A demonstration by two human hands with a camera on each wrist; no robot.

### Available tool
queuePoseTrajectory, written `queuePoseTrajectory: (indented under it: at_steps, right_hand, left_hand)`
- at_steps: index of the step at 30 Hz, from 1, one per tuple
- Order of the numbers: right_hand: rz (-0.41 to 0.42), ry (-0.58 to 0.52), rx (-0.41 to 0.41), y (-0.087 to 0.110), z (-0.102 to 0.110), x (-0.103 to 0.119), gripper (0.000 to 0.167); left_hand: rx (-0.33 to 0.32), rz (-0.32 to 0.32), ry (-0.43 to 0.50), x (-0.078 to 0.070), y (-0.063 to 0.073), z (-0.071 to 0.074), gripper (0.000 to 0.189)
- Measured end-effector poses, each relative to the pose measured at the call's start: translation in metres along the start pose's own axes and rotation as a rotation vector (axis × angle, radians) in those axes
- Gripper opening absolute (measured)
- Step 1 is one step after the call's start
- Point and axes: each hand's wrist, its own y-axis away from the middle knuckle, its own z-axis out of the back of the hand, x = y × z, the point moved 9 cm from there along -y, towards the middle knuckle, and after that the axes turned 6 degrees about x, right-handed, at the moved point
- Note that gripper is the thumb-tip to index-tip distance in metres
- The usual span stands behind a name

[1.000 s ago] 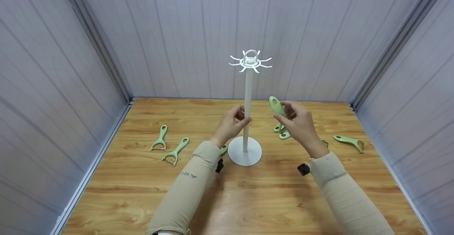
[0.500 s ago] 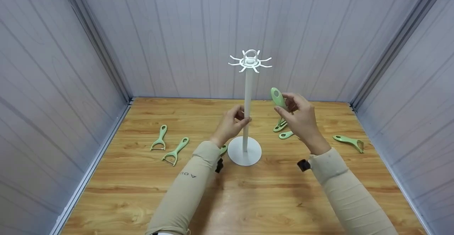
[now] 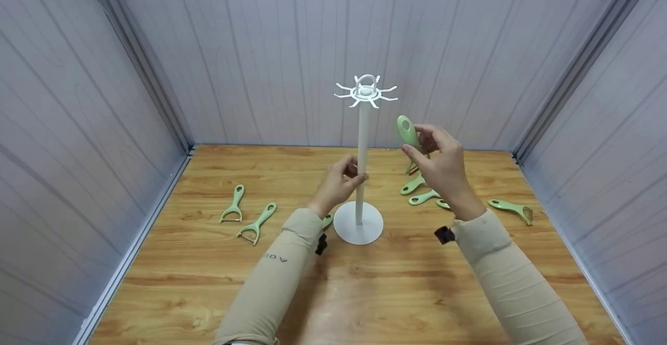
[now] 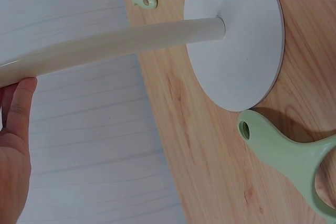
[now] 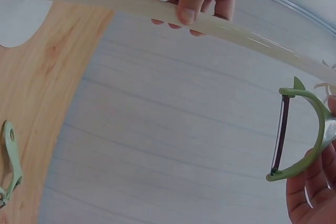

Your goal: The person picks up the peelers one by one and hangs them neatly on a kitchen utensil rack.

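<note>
A white stand rises upright from a round base, with several hooks spreading from its top. My left hand grips its pole about midway up; the right wrist view shows the thumb and fingers around the pole. To the right of the pole, my right hand pinches a green peeler in the air, its holed handle end up and just below hook height. In the right wrist view the blade end of that peeler points away from the fingers. Another peeler lies beside the base, mostly hidden by my left forearm in the head view.
Two green peelers lie on the wooden table at the left. Several more peelers lie beneath my right hand, partly covered. One peeler lies farther right. Panelled walls close in the back and sides.
My right hand has risen with the peeler, bringing its handle nearer hook height and uncovering more of the peelers below. My left hand keeps its grip on the pole.
</note>
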Motion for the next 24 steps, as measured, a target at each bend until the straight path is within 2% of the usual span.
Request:
queuePoseTrajectory:
  at_steps: [9,16,24]
  right_hand:
    - [0.045,-0.006,-0.034,-0.013,0.007,0.015,0.036]
    - [0.049,-0.012,-0.061,-0.021,0.011,0.025,0.036]
    - [0.077,-0.002,-0.064,-0.028,0.014,0.036,0.037]
  left_hand:
    - [0.0,0.006,-0.01,-0.001,-0.001,0.001,0.019]
    - [0.014,0.044,0.004,0.0,0.001,0.0,0.02]
    - [0.007,0.026,0.001,0.0,0.0,-0.001,0.018]
